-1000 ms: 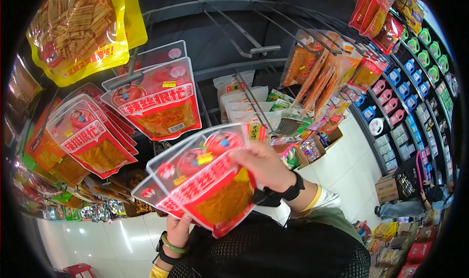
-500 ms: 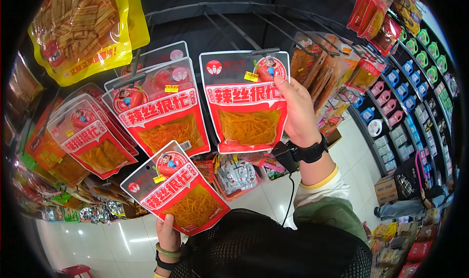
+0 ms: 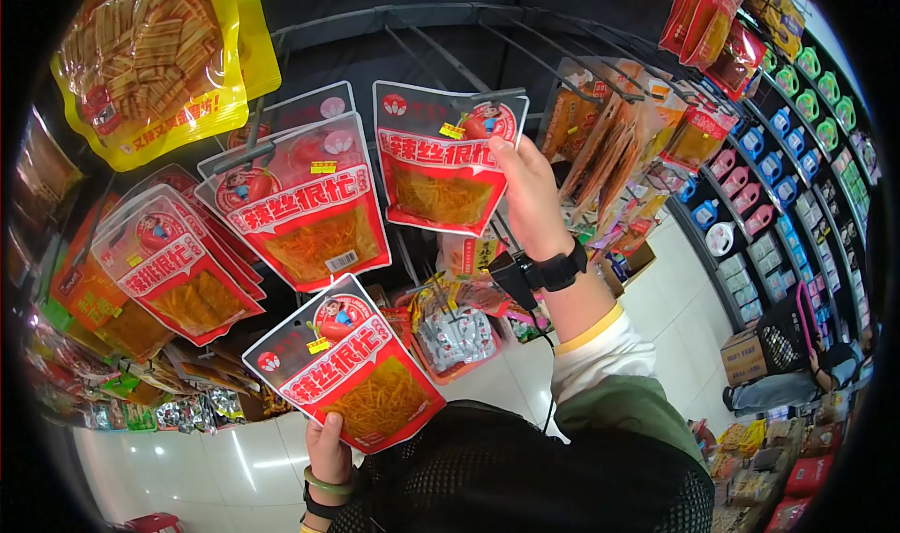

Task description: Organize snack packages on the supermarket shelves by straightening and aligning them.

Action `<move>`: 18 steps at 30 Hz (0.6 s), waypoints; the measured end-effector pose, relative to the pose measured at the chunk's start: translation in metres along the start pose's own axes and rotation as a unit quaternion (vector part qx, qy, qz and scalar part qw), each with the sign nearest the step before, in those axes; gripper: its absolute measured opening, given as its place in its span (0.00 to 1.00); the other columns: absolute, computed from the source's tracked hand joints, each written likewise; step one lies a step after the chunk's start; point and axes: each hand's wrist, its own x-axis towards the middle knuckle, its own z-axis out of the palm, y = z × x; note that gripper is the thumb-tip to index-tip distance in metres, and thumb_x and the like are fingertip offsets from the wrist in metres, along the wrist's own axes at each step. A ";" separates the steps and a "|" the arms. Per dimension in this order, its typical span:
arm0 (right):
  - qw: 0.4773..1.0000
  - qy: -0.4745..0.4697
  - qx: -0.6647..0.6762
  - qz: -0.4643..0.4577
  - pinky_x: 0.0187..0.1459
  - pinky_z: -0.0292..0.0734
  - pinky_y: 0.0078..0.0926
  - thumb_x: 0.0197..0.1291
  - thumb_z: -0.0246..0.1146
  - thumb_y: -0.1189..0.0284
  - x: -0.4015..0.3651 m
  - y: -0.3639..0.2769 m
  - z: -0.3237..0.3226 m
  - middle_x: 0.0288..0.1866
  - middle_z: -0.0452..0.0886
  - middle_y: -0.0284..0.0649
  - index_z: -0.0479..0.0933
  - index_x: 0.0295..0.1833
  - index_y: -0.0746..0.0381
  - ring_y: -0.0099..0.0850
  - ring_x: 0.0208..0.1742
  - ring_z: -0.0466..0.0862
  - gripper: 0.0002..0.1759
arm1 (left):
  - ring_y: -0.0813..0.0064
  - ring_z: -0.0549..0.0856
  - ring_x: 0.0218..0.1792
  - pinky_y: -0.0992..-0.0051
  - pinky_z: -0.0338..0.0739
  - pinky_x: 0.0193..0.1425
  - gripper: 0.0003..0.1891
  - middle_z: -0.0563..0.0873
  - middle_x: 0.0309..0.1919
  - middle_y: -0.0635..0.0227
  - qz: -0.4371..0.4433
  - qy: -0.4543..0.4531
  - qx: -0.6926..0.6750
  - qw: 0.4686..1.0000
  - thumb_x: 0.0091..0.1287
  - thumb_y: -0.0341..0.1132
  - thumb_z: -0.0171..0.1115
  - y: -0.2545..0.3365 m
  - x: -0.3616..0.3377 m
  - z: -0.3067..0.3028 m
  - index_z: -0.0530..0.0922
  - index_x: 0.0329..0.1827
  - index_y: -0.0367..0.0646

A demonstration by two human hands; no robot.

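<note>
My left hand [image 3: 330, 449] pinches the lower edge of a red snack packet [image 3: 370, 392] with orange shreds behind its clear window. It is tilted in front of my body. Higher up, my right hand [image 3: 530, 191] grips the right edge of a matching snack packet [image 3: 436, 195], thumb on its front. The top of that packet overlaps a metal display hook [image 3: 497, 94]. Just left of it, more packets of the same kind [image 3: 319, 242] hang on another hook, and a further row [image 3: 192, 294] hangs farther left.
A large yellow snack bag [image 3: 155, 111] hangs at upper left. Brown snack packets [image 3: 609, 158] hang right of my right hand. Silver packets [image 3: 455, 338] sit in a low bin. Shelves of bottles [image 3: 741, 195] line the right, where a person [image 3: 797, 392] is partly visible near a cardboard box [image 3: 743, 358].
My right hand has moved up, left and farther away with its packet, which now sits closer to the hook. My left hand and its packet have shifted slightly right.
</note>
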 end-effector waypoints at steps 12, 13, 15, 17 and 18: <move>0.942 -0.268 0.061 0.192 0.52 0.70 0.22 0.63 0.56 0.69 -0.127 0.020 0.034 0.52 0.76 0.37 0.64 0.61 0.64 0.22 0.52 0.75 0.22 | 0.77 0.78 0.43 0.75 0.70 0.53 0.13 0.81 0.40 0.69 -0.136 -0.095 0.140 0.976 0.64 0.35 0.59 0.016 0.001 0.015 0.76 0.48 0.37; 0.926 -0.239 0.115 0.267 0.51 0.71 0.22 0.64 0.55 0.70 -0.131 0.018 0.036 0.50 0.77 0.36 0.67 0.58 0.64 0.22 0.50 0.76 0.19 | 0.77 0.78 0.43 0.75 0.70 0.53 0.13 0.81 0.40 0.69 -0.134 -0.098 0.141 0.976 0.64 0.35 0.59 0.011 0.004 0.013 0.76 0.48 0.37; 0.947 -0.201 0.091 0.232 0.50 0.72 0.22 0.64 0.55 0.70 -0.123 0.008 0.030 0.48 0.78 0.36 0.70 0.55 0.65 0.22 0.48 0.77 0.15 | 0.75 0.76 0.51 0.72 0.68 0.57 0.18 0.79 0.48 0.65 -0.076 -0.148 0.168 0.972 0.65 0.34 0.58 -0.005 0.008 0.005 0.72 0.56 0.36; 0.984 -0.141 0.046 0.102 0.46 0.75 0.23 0.64 0.54 0.71 -0.101 -0.006 0.024 0.42 0.80 0.36 0.74 0.48 0.65 0.23 0.43 0.80 0.11 | 0.69 0.71 0.60 0.68 0.64 0.63 0.26 0.72 0.59 0.60 -0.068 -0.162 0.108 0.978 0.66 0.35 0.55 0.003 0.012 0.019 0.62 0.66 0.38; 0.988 -0.091 0.068 0.108 0.47 0.76 0.25 0.64 0.54 0.72 -0.091 -0.015 0.018 0.43 0.80 0.38 0.73 0.49 0.65 0.25 0.44 0.80 0.11 | 0.66 0.69 0.62 0.66 0.62 0.65 0.29 0.69 0.62 0.58 -0.073 -0.168 0.097 0.978 0.66 0.36 0.54 0.007 0.013 0.022 0.57 0.69 0.39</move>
